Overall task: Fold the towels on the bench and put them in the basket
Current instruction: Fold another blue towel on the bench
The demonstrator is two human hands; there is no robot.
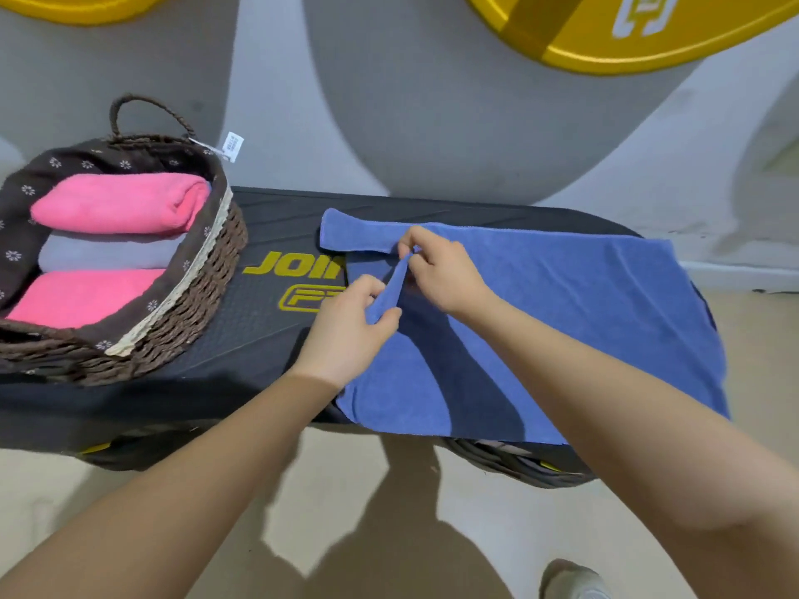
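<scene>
the blue towel (pixel 562 322) lies spread on the right half of the black bench (pixel 242 339), and its right and near edges hang a little over the side. the far left corner is turned over onto itself, so the cloth is not flat there. it seems the person pulls up the left edge to straighten it before the fold, because a crooked edge would give a bad fold.

the left hand (pixel 350 330) pinches the nearer part of this edge between thumb and fingers, with the fingers curled tightly on the cloth. the right hand (pixel 441 270) pinches the same raised edge a little farther away, also with a narrow, closed grip. between the 2 hands the edge stands up as a thin ridge.

the woven basket (pixel 203 296) stands on the left end of the bench, well apart from the blue towel. inside it are 3 folded towels: a pink towel (pixel 121 203) at the far side, a grey towel (pixel 108 252) in the middle and a second pink towel (pixel 82 298) at the near side. they fill most of the floor of the basket, so the blue one will probably go on top. a white tag (pixel 232 145) hangs at the far rim near the handle (pixel 147 103).

nothing lies between the towel and the basket, only bare bench with yellow letters (pixel 294 266).
</scene>
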